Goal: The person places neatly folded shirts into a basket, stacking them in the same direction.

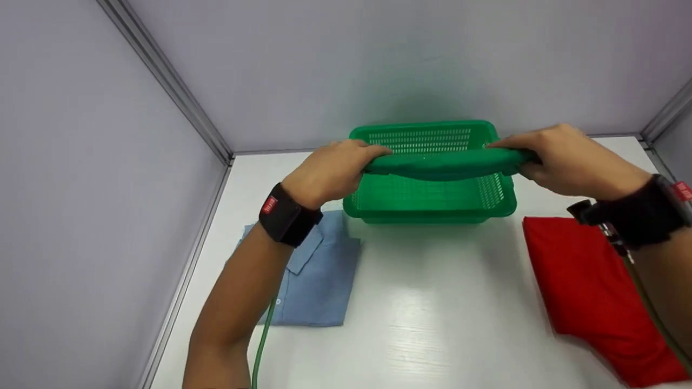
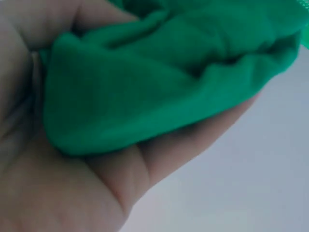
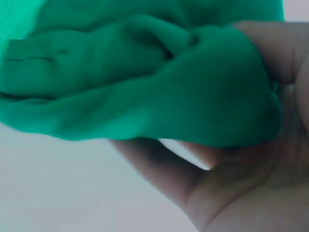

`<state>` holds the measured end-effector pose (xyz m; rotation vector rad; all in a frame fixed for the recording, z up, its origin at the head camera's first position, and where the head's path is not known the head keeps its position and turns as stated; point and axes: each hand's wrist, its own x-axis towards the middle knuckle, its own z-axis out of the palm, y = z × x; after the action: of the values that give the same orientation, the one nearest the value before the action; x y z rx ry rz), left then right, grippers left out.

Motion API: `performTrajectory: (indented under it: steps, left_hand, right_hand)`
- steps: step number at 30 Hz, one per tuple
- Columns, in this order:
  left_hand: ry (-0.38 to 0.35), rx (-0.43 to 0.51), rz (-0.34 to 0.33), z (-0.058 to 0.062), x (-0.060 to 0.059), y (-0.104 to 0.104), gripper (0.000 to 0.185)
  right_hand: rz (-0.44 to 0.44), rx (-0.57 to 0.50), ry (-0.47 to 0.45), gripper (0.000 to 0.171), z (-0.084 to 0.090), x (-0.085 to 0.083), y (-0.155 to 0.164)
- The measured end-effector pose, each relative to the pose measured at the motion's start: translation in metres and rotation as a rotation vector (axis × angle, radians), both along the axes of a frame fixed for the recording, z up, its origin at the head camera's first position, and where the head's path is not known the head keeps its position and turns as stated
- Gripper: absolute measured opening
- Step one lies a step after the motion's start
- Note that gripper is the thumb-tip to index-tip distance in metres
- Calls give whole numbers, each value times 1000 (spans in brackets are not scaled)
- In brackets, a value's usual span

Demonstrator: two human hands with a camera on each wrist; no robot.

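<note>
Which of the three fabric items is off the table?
The green cloth, gripped at its ends by the left hand and right hand; the blue shirt and red cloth lie on the table.

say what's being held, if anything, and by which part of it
A folded green cloth, gripped at its two ends: one by the left hand, the other by the right hand.

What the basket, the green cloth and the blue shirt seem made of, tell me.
The basket: likely plastic, smooth with a slight sheen, judging by its stiff rim and slotted walls. The green cloth: soft, matte fabric, shown by rounded folds and creases; fibre unclear. The blue shirt: matte fabric, perhaps cotton, judging by its crisp folded edges.
</note>
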<state>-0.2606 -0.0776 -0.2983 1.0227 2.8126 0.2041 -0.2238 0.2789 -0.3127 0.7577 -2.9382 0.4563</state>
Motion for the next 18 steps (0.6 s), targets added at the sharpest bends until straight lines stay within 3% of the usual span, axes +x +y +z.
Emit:
performTrajectory:
  steps: [4, 7, 11, 13, 16, 18]
  left_hand:
    - [34, 14, 42, -20, -19, 1, 55]
    - [137, 41, 57, -41, -27, 0, 54]
    - [323, 46, 63, -79, -32, 1, 59]
    - [369, -23, 54, -105, -31, 4, 64]
    - [279, -185, -4, -141, -23, 7, 66]
    - [148, -275, -40, -157, -17, 9, 57]
  right_hand:
    - [-14, -49, 24, 46, -18, -16, -6]
    - [-45, -95, 63, 45, -36, -21, -10]
    - [-93, -116, 181, 47, -68, -22, -16]
    - [-87, -85, 255, 45, -91, -21, -18]
    - [-41, 45, 229, 41, -127, -16, -22]
    - [1, 130, 64, 36, -143, -11, -25]
